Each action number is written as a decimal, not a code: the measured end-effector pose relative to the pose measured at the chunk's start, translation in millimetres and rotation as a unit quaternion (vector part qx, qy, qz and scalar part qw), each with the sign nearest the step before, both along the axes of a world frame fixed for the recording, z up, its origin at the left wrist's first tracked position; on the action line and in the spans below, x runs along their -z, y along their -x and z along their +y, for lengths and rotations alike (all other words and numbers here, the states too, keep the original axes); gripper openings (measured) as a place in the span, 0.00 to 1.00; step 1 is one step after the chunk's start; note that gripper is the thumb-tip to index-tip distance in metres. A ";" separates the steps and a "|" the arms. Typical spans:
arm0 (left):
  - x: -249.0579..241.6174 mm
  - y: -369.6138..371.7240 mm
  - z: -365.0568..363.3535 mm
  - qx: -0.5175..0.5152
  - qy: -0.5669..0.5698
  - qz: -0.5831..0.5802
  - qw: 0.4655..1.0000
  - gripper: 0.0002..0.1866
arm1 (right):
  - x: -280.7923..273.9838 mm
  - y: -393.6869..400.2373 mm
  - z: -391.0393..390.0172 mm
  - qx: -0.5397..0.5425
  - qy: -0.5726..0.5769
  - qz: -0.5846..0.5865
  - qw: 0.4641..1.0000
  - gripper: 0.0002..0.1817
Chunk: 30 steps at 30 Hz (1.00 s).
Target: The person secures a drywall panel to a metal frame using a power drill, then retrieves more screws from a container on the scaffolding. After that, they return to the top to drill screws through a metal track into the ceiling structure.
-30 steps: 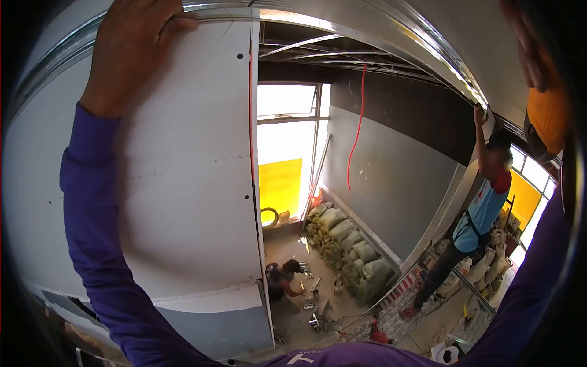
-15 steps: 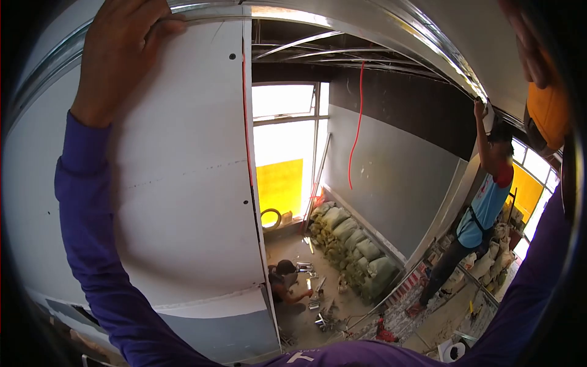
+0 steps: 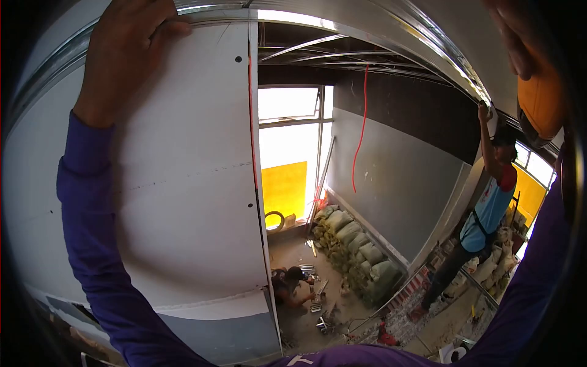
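My left hand is raised at the upper left, its fingers curled against the metal channel that runs along the top of a white wall panel. The thumb rests just under the channel, and the fingertips are partly out of frame. Up at the right edge, my right hand has its fingers closed at an orange-and-black tool. Darkness at the lens edge hides much of that hand and the tool's kind. A long shiny metal track curves overhead between the hands.
A co-worker in a blue shirt reaches up to the track at the right. Below, another person crouches by metal pieces. Filled sacks line the far wall, and a red cable hangs from the ceiling frame.
The view has shifted slightly, so the panel edge and room sit a little further right and lower. The crouching person has leaned forward. Both my hands keep their holds.
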State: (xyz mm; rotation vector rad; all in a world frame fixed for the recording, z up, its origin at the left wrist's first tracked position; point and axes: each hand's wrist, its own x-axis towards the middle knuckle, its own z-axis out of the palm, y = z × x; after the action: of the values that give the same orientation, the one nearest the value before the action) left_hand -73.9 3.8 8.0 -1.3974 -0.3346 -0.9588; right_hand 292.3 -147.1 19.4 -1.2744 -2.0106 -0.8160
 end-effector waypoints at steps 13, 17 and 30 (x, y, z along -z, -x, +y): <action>0.9 0.8 -7.3 -0.015 0.016 -0.045 0.999 0.07 | -9.9 0.4 -9.2 -0.019 -0.033 -0.050 0.998 0.16; -3.3 -0.4 -20.5 -0.050 -0.007 -0.042 0.998 0.07 | -12.8 6.7 -22.4 -0.043 -0.070 -0.126 0.989 0.16; 235.8 -85.9 -100.0 0.689 0.356 -0.546 0.316 0.08 | 6.4 -11.4 45.3 -0.600 0.315 -0.010 0.735 0.27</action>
State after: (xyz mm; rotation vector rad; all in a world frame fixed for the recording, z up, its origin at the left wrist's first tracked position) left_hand 11.9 -96.2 -227.8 -1.2632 -0.5442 -3.6822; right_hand 303.7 -101.8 13.0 0.0232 -2.5794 0.5240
